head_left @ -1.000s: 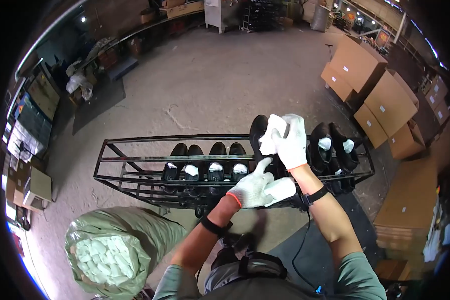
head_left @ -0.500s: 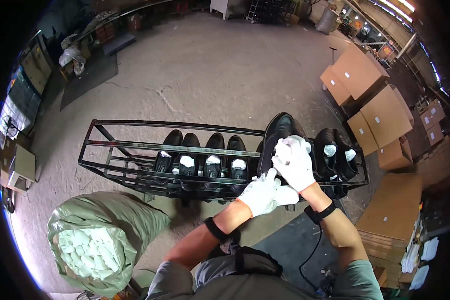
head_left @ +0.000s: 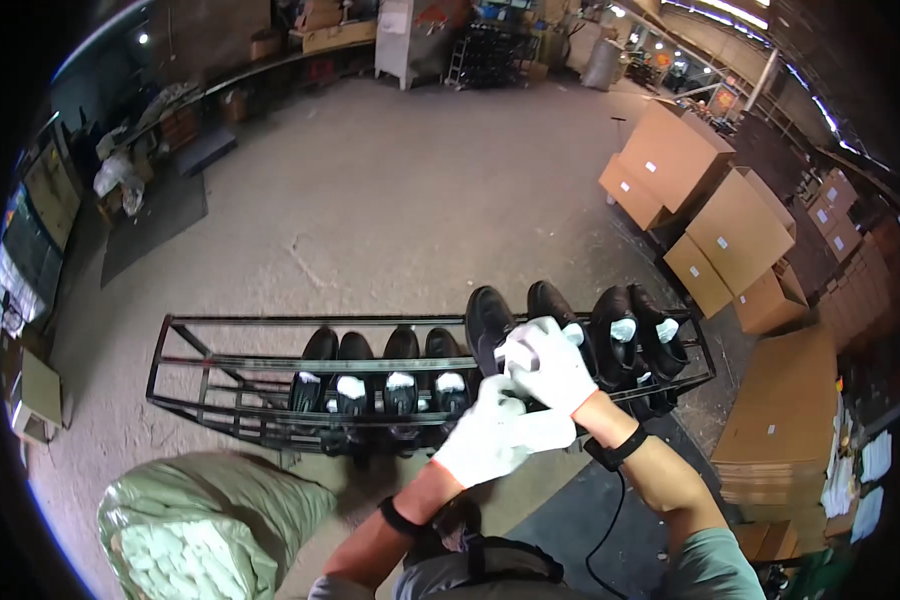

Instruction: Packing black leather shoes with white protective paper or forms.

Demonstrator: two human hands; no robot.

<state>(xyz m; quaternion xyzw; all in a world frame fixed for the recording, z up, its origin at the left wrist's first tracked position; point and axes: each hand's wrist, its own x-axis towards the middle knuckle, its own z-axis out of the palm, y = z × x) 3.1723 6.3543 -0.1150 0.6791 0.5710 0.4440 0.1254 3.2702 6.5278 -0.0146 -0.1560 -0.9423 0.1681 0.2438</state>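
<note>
The head view is looking down at a person standing by a long black metal wire rack [head_left: 210, 385] on a grey concrete floor [head_left: 390, 190]. Both hands are wearing white cloth gloves. The right hand [head_left: 550, 365] is curling its fingers around a small white wad of stuffing paper [head_left: 513, 352], holding it just over the opening of a shiny black leather shoe [head_left: 490, 322] that is sitting on the rack. The left hand [head_left: 490, 440] is sitting just under the right one, touching it, with its fingers bent in; I cannot tell if it is holding anything. Four more black shoes with white paper inside [head_left: 380, 375] are standing in a row on the rack to the left of the hands. Three other black shoes [head_left: 625, 335] are standing to the right of them. A big pale green sack full of white paper wads [head_left: 190, 530] is lying on the floor near the person's left side. Brown cardboard boxes [head_left: 710, 210] are piled up on the far right, well apart from the rack.
</note>
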